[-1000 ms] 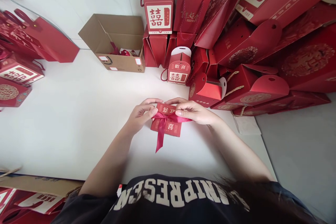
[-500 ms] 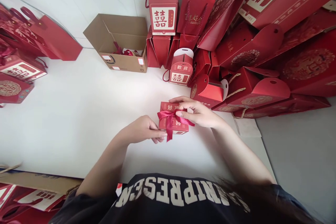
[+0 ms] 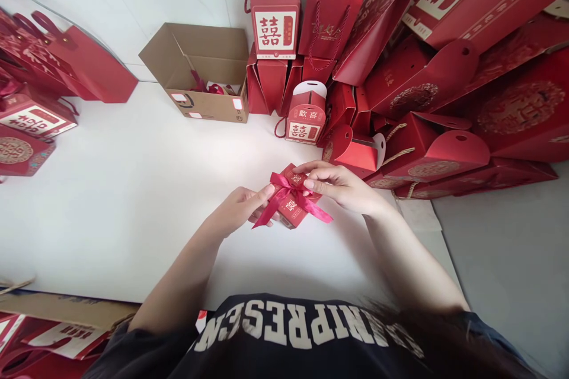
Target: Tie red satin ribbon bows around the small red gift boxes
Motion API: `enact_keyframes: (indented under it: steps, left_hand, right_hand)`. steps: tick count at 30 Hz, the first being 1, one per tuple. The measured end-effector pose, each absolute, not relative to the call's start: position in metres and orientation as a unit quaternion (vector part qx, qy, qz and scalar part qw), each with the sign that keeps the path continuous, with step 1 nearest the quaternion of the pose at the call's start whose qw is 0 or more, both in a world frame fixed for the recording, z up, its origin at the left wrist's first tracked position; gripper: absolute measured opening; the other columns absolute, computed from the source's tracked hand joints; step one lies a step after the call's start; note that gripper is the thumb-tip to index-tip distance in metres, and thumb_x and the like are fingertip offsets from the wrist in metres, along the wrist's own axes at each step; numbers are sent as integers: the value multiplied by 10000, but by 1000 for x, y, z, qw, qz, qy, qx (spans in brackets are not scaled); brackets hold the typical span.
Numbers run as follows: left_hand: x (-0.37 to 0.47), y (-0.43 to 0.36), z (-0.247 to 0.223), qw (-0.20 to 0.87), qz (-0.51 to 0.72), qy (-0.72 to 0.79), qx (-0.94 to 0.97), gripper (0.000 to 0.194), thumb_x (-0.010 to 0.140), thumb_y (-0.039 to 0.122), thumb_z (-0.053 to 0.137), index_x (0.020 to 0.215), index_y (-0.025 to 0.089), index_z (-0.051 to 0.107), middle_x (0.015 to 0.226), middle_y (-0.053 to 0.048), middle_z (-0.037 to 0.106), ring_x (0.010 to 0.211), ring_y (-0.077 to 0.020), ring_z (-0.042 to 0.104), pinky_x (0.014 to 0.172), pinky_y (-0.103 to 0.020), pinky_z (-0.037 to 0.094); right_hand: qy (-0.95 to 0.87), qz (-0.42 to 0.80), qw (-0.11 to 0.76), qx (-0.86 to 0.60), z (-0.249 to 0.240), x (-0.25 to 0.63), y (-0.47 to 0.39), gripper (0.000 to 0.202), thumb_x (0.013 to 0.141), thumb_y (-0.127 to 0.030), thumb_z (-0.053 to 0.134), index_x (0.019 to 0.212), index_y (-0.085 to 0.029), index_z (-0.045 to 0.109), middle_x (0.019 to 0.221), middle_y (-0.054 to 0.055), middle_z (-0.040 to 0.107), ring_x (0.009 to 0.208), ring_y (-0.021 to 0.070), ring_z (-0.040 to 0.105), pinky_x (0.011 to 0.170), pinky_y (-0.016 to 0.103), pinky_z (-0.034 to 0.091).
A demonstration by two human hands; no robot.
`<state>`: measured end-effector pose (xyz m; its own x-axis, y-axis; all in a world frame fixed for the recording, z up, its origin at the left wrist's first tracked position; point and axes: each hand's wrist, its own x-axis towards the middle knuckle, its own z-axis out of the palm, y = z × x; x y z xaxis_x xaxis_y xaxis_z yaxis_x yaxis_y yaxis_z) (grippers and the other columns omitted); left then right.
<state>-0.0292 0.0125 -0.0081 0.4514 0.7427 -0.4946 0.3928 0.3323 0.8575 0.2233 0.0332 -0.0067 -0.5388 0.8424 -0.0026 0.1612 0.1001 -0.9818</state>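
Between my hands is a small red gift box (image 3: 291,219) with pale printed characters, turned at an angle above the white table. A shiny crimson ribbon (image 3: 316,209) is tied around it in a bow, its tails hanging over the near sides. My left hand (image 3: 237,208) grips the left side, thumb on the ribbon and fingers partly hidden beneath. My right hand (image 3: 342,185) is closed on the right side, its thumb and fingertips at the bow's right loop. Part of the box's far side is covered by the right fingers.
An open cardboard box (image 3: 208,108) with ribbon pieces inside stands against the wall. Red gift boxes crowd the right; a small one (image 3: 304,121) stands nearest my hands. More red bags (image 3: 95,65) lie at the left. The white table (image 3: 111,201) lies between.
The gift box has turned from nearly square-on to a diagonal, tilted pose. My left hand has shifted up from its lower corner, thumb now on the ribbon.
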Motion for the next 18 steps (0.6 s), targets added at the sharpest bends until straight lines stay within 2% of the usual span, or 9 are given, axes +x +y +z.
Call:
enact_keyframes:
  steps: [5, 11, 18]
  left_hand:
    - [-31, 13, -8, 614, 117, 497, 601, 409, 811, 540, 650, 789, 143, 748, 743, -77, 728, 630, -156, 627, 571, -260, 480]
    - [-42, 20, -5, 650, 83, 455, 603, 311, 791, 466, 690, 739, 164, 738, 777, -62, 732, 697, -152, 632, 613, -255, 500]
    - [-41, 23, -9, 668, 67, 421, 611, 300, 773, 448, 713, 670, 167, 714, 753, -58, 737, 736, -176, 665, 632, -258, 497]
  right_hand:
    - [-688, 538, 308, -378, -5, 224, 34, 270, 907, -417, 613, 785, -207, 730, 1178, 69, 638, 1146, 220, 581, 1007, 366, 438]
    - [-657, 595, 305, -349, -11, 225, 42, 343, 906, -449, 599, 697, -192, 685, 1039, 60, 658, 1011, 205, 606, 927, 350, 462]
    - [-638, 599, 310, -372, -26, 223, 44, 408, 865, -472, 644, 590, -173, 605, 913, 34, 540, 833, 153, 544, 811, 315, 446]
